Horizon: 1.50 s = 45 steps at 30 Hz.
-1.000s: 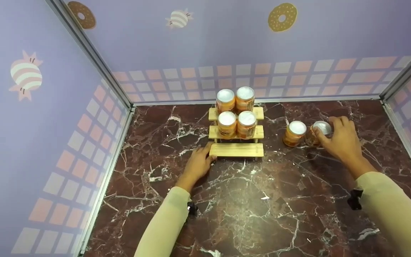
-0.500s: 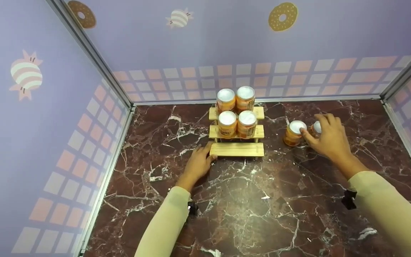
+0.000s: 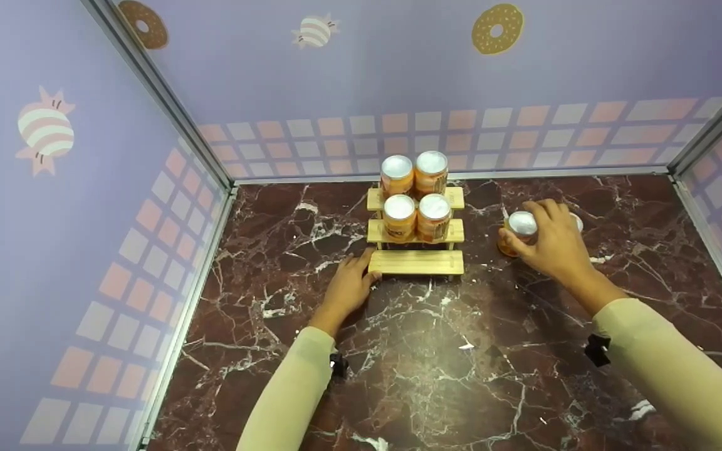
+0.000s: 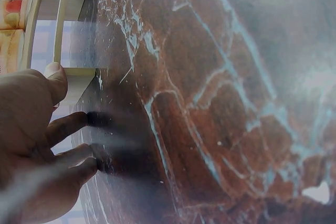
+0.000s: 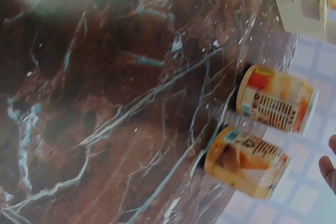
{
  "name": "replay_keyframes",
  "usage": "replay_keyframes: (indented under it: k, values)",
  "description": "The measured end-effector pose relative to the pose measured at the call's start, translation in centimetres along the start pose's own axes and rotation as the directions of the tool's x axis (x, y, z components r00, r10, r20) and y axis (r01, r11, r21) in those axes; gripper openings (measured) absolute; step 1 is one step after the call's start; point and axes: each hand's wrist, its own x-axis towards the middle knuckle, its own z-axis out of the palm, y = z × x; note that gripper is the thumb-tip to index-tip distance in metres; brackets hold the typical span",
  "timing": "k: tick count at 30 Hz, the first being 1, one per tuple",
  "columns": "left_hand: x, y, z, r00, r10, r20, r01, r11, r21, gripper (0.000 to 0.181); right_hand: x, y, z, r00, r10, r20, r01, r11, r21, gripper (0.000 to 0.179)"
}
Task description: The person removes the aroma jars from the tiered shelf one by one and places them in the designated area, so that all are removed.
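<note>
A three-step wooden rack stands mid-table, with cans in orange fruit-picture labels and pale lids on its upper two steps. My left hand holds the left end of the lowest step. In the left wrist view its thumb touches the step while other fingertips reach the tabletop. To the right, two similar cans stand upright on the table. My right hand hovers with spread fingers around the top of the left can, partly covering the right can. In the right wrist view, its fingertips appear apart from both cans.
The dark red marbled tabletop extends in front of the rack. Purple patterned walls enclose the back and sides, with a metal strip along their base. A small white scrap lies on the table.
My right hand has moved left, off the right can and over to the left one. The left hand, the rack and the cans stay where they were.
</note>
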Motion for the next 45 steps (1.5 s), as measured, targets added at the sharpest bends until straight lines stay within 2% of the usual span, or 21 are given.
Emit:
replay_keyframes:
  k: [4,11,24,35,45]
  values:
    - [0.0,-0.1,0.1,1.0,-0.013,0.007,0.013,1.0,0.008,0.07,0.3,-0.8,0.3,0.999,0.003,0.037,-0.003,1.0,0.001,0.072]
    - [0.0,-0.1,0.2,1.0,-0.019,0.013,0.019,1.0,0.003,0.07,0.6,-1.9,1.0,0.998,-0.035,0.053,0.034,0.999,0.008,0.074]
    - [0.0,-0.4,0.6,1.0,0.018,-0.021,-0.018,1.0,0.015,0.07,1.0,-3.9,2.3,0.992,-0.075,0.105,0.072,0.997,0.038,0.075]
    - [0.2,-0.4,0.4,1.0,-0.003,0.009,0.003,1.0,0.013,0.071,1.5,-5.4,2.8,0.985,-0.069,0.159,0.062,0.997,0.052,0.076]
    - [0.2,-0.2,0.1,0.999,-0.031,0.037,0.031,0.999,-0.014,0.072,2.2,-6.6,3.0,0.982,-0.094,0.166,0.082,0.994,0.079,0.078]
